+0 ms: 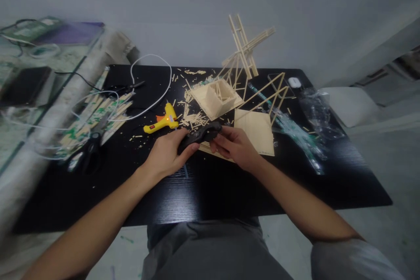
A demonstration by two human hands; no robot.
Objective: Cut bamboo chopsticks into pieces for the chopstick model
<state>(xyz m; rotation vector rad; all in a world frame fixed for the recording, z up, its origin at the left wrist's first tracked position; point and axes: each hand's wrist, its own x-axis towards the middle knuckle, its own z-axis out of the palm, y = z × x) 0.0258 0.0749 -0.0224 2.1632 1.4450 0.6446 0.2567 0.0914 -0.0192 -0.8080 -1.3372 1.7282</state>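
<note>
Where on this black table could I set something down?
The black table looks bare along its front edge, between you and the black tool in your left hand and right hand, and at its right front corner, this side of the plastic packets. It's crowded around the yellow glue gun, wooden scraps and wooden box, and by the scissors.

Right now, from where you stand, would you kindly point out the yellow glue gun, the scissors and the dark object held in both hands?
Yellow glue gun (169, 118): head view, on its body.
Scissors (95, 138): head view, on the black handles near the blades.
Dark object (202, 134): head view, on its middle.
</note>
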